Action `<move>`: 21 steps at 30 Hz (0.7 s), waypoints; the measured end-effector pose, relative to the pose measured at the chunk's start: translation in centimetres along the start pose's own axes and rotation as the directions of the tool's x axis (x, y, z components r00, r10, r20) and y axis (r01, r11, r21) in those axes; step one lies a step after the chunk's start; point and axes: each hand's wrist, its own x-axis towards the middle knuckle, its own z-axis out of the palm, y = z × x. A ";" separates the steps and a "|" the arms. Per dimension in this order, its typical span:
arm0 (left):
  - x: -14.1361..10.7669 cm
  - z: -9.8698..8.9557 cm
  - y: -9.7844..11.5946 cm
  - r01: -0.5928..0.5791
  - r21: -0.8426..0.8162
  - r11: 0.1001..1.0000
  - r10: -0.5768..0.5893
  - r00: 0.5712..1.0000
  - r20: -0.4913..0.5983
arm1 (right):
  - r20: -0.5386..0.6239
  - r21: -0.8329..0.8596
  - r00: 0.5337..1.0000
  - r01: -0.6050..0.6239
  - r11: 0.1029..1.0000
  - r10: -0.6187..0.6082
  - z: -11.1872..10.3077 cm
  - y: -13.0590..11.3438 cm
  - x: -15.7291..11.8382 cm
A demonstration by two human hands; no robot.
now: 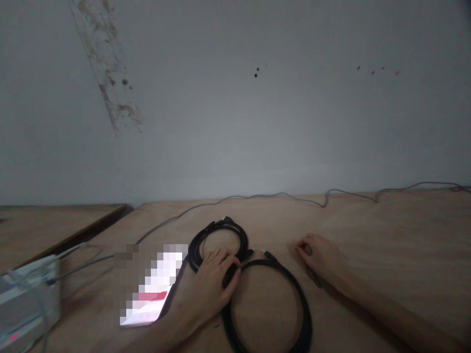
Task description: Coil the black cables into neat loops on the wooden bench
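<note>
Two coils of black cable lie on the wooden table in front of me: a smaller far coil (241, 233) and a larger near coil (303, 306). Plug ends (270, 256) show where the coils meet. My left hand (213, 279) rests at that meeting point, its thumb and fingers curved round the black cable; the part under the palm is hidden. To the right of the coils, my right hand (320, 255) is on the table with its fingers curled in. A thin dark strip (313, 276) shows beneath it, and I cannot tell whether the fingers hold it.
A lit phone or tablet (154, 309), partly blurred, lies by my left forearm. At the far left stands a white device (29, 304) with cords. A thin grey cable (195, 210) runs along the table's back, near the wall (294, 122). A gap (91, 225) divides the tabletops.
</note>
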 end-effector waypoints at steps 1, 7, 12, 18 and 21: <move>-0.1 0.0 0.0 0.002 0.001 1.000 -0.002 1.000 0.003 | 0.000 0.004 1.000 -0.005 1.000 0.005 0.1 0.1 0.0; 0.0 -0.3 0.2 0.018 -0.035 0.999 -0.019 1.000 -0.001 | 0.012 0.030 1.000 0.012 0.999 -0.012 0.8 0.7 0.0; 0.0 -0.6 0.3 0.020 -0.072 0.997 -0.020 1.000 0.000 | -0.017 0.084 1.000 -0.004 0.996 0.005 1.6 1.2 0.1; -0.1 -0.7 0.2 0.021 -0.075 0.997 -0.020 1.000 0.019 | -0.045 0.223 0.997 -0.046 0.974 0.058 1.2 0.6 0.0; 0.0 -0.8 0.2 0.029 -0.076 0.997 -0.027 0.999 0.025 | -0.105 0.279 0.994 0.001 0.960 0.030 1.2 0.6 0.1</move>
